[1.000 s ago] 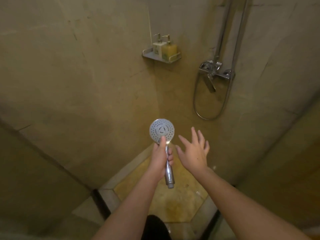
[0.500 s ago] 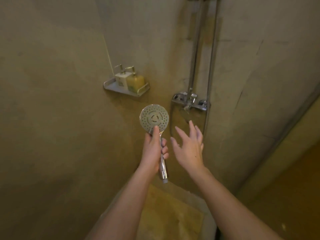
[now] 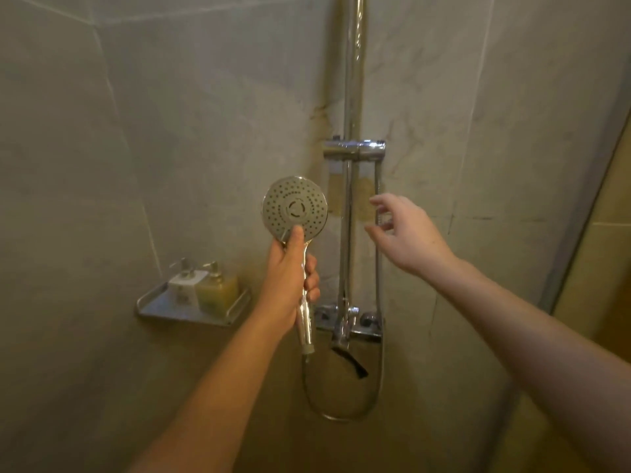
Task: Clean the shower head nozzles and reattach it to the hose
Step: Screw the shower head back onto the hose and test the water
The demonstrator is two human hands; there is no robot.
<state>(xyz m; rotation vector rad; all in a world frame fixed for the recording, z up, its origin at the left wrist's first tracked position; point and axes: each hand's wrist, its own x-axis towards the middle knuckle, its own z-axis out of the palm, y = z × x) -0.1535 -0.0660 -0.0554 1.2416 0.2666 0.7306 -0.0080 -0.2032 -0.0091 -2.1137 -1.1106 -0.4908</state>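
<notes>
A round chrome shower head [image 3: 295, 208] faces me with its nozzle plate, detached from the hose. My left hand [image 3: 288, 278] grips its handle, thumb resting on the lower rim of the plate. The bare threaded end of the handle points down. My right hand [image 3: 406, 233] is raised with fingers apart, its fingertips just in front of the metal hose [image 3: 378, 285]. The hose hangs down from the bracket [image 3: 355, 149] on the riser pipe, loops low and rises to the mixer tap [image 3: 348, 322].
A metal corner shelf [image 3: 153, 310] on the left wall carries two pump bottles [image 3: 201, 286]. The chrome riser pipe [image 3: 353, 63] runs up the tiled corner. A glass door edge stands at the far right.
The view has tilted upward from the floor to the riser. My left hand keeps the shower head upright. My right hand has moved up and right, to the hanging hose.
</notes>
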